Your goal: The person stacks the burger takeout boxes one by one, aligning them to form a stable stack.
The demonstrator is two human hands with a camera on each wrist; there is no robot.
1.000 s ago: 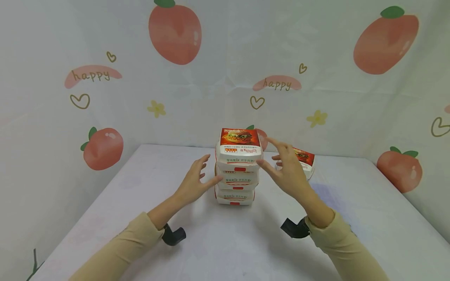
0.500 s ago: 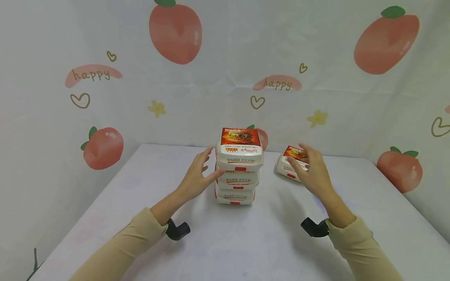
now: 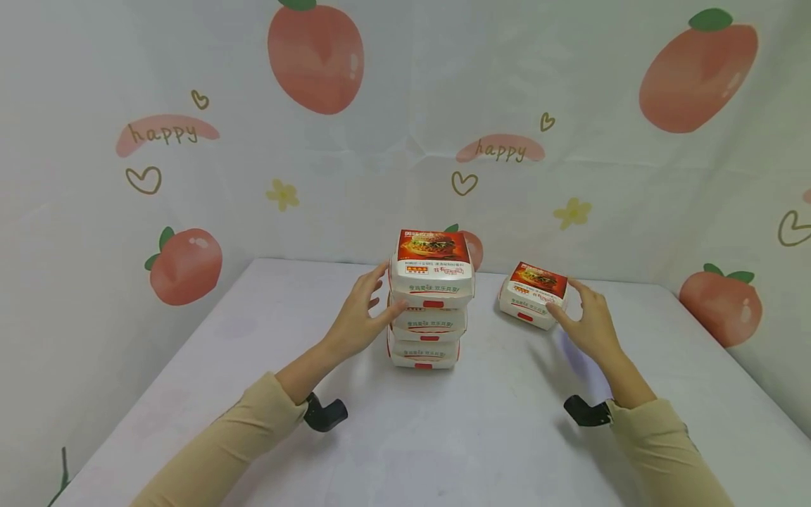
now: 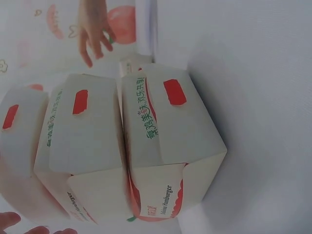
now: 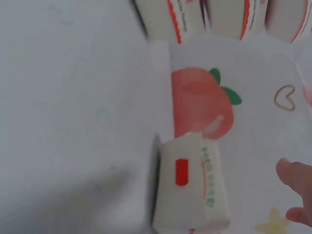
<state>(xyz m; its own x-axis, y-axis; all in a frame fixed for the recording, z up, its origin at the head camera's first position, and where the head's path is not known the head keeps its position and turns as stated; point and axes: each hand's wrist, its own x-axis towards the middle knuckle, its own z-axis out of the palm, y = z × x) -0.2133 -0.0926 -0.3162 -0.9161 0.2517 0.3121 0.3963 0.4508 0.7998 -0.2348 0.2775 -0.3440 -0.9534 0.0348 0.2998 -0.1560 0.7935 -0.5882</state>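
Observation:
Three white burger boxes stand stacked in the head view: a top box [image 3: 437, 285], a middle box [image 3: 437, 325] and a bottom box [image 3: 423, 354]. My left hand [image 3: 355, 317] is at the stack's left side, thumb by the front of the top box and fingers extended. Whether it touches the box I cannot tell. To the right, a single burger box [image 3: 526, 299] with a burger picture on its lid lies on the table. Beside its right side is my right hand [image 3: 592, 324], fingers spread; the right wrist view shows fingertips [image 5: 296, 178] apart from that box [image 5: 187, 185].
The white table [image 3: 418, 436] reaches back to a wall cloth [image 3: 393, 84] printed with peaches, hearts and flowers. Black curved wrist pieces stick out below the left sleeve [image 3: 253, 415] and the right sleeve [image 3: 659, 429].
My right hand has moved right, from beside the stack past the front of the single box to its right side. My left hand has shifted slightly up and right, closer to the top box.

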